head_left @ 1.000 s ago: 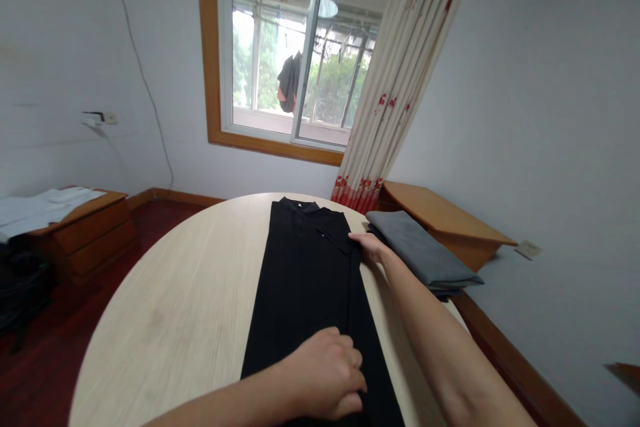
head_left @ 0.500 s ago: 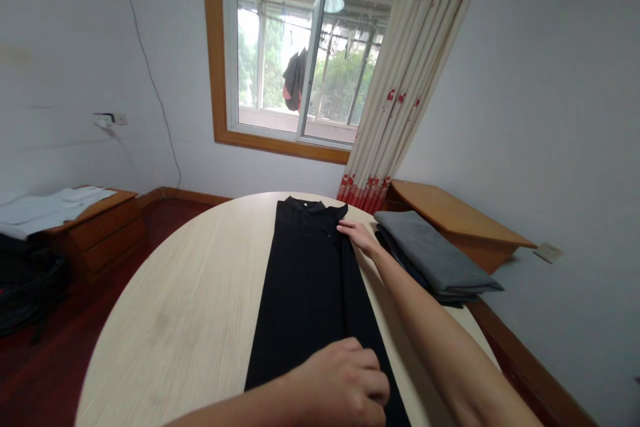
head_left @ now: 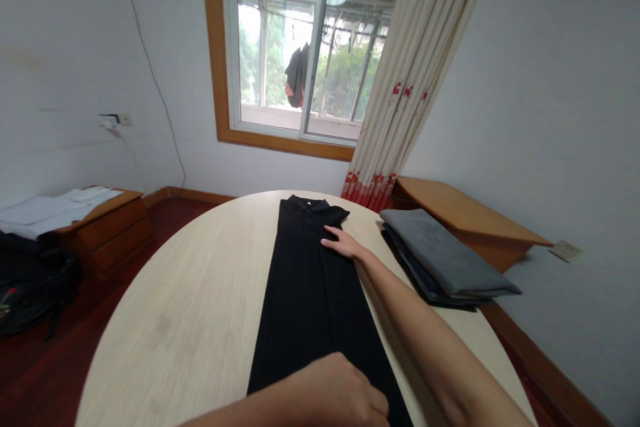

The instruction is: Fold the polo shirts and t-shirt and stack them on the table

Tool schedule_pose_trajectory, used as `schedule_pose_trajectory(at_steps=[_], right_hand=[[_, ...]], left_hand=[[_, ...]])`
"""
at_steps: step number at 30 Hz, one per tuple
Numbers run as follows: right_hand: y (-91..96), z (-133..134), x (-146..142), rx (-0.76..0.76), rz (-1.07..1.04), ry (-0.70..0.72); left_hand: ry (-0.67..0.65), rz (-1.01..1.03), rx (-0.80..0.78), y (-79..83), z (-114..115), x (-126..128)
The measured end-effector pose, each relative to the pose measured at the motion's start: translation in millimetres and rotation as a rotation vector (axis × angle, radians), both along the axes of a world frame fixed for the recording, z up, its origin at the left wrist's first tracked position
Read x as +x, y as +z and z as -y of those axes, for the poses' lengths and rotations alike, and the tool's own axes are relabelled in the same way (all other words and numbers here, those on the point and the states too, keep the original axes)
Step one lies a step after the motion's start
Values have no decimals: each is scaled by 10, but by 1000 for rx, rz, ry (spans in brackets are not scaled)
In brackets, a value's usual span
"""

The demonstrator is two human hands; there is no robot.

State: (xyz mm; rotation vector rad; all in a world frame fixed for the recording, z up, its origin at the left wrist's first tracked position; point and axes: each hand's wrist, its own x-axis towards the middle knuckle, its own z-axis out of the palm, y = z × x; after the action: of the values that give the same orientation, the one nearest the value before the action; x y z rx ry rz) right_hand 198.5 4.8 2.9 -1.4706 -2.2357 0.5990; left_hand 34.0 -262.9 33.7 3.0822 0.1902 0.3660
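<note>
A black polo shirt (head_left: 305, 293) lies lengthwise on the round table, collar at the far end, its right side folded in toward the middle. Flat on its upper right part, just below the shoulder, rests my right hand (head_left: 343, 242), open with thumb and fingers apart. My left hand (head_left: 345, 390) is closed at the near end of the shirt, fingers curled on its fabric. The bottom of the frame cuts off the fingertips and the shirt's lower hem.
Folded grey and dark clothes (head_left: 445, 257) are stacked at the right edge of the pale round table (head_left: 185, 300). A wooden desk (head_left: 465, 210) stands behind them. To the left are a wooden cabinet (head_left: 107, 233) with papers and a black bag (head_left: 35, 287).
My right hand has moved left from the shirt's edge onto its chest, and the folded side lies further in. My left hand has sunk slightly lower, still closed.
</note>
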Motion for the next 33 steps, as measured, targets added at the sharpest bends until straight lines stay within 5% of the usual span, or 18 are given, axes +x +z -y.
schedule_pose_trajectory(at_steps=[5, 10, 17, 21, 27, 33], right_hand=[[-170, 150, -32, 176, 218, 0], [-221, 185, 7, 213, 154, -12], [-300, 266, 242, 157, -84, -17], [-312, 541, 271, 205, 14, 31], [-208, 1143, 253, 208, 163, 72], [-88, 1719, 246, 132, 247, 61]], left_hand=[[38, -160, -60, -85, -34, 66], [-11, -146, -175, 7, 25, -53], [-11, -73, -693, 111, -73, -197], [320, 176, -540, 79, -317, -336], [754, 67, -356, -209, -735, -638], [820, -50, -277, -296, -724, -614]])
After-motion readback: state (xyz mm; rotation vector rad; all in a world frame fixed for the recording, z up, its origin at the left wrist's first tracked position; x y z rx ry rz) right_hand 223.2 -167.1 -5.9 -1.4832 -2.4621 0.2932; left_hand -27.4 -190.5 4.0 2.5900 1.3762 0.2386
